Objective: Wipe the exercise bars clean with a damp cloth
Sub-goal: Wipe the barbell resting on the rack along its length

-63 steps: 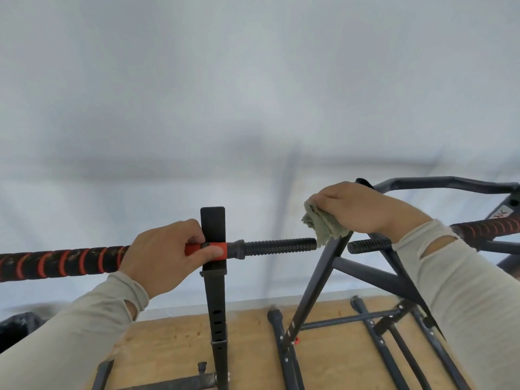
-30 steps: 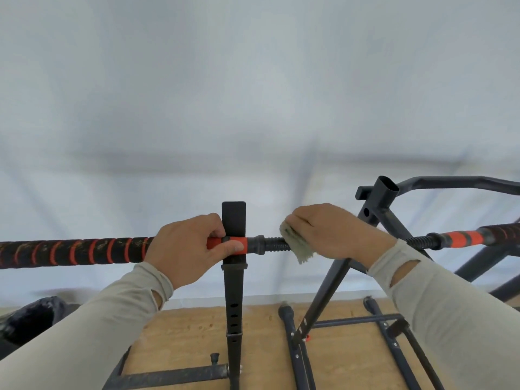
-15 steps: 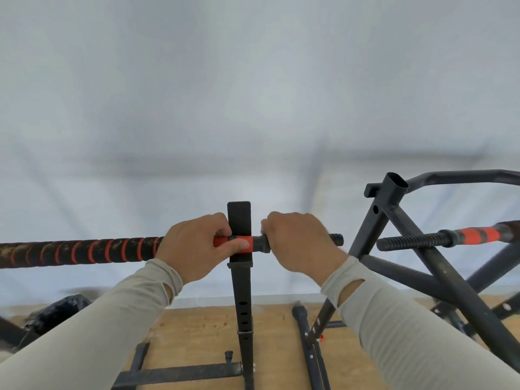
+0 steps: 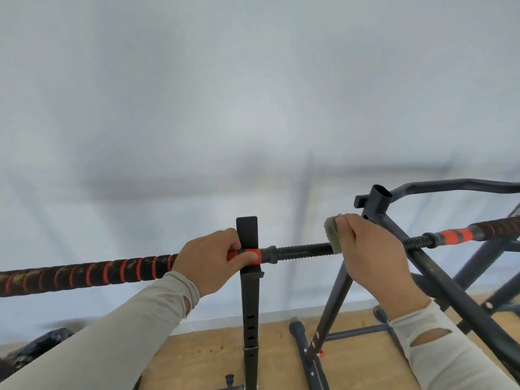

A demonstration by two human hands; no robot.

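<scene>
A long exercise bar (image 4: 84,274) wrapped in black and red runs in from the left and rests in a black upright stand (image 4: 247,277). Its black threaded end (image 4: 304,250) sticks out to the right of the stand. My left hand (image 4: 211,260) grips the bar's red section right at the stand. My right hand (image 4: 368,257) holds a grey-green damp cloth (image 4: 333,235) wrapped round the outer tip of the threaded end. A second bar (image 4: 455,236) with a red band and threaded end lies on a black frame (image 4: 377,204) at the right.
Black frame legs (image 4: 332,311) and floor tubes (image 4: 357,332) spread over the wooden floor (image 4: 197,358) below. A white wall fills the background. A dark bag (image 4: 36,347) lies at the lower left.
My right hand has slid the cloth along the threaded end, first inward to the collar beside the stand, then back out to the tip. My left hand has kept its grip.
</scene>
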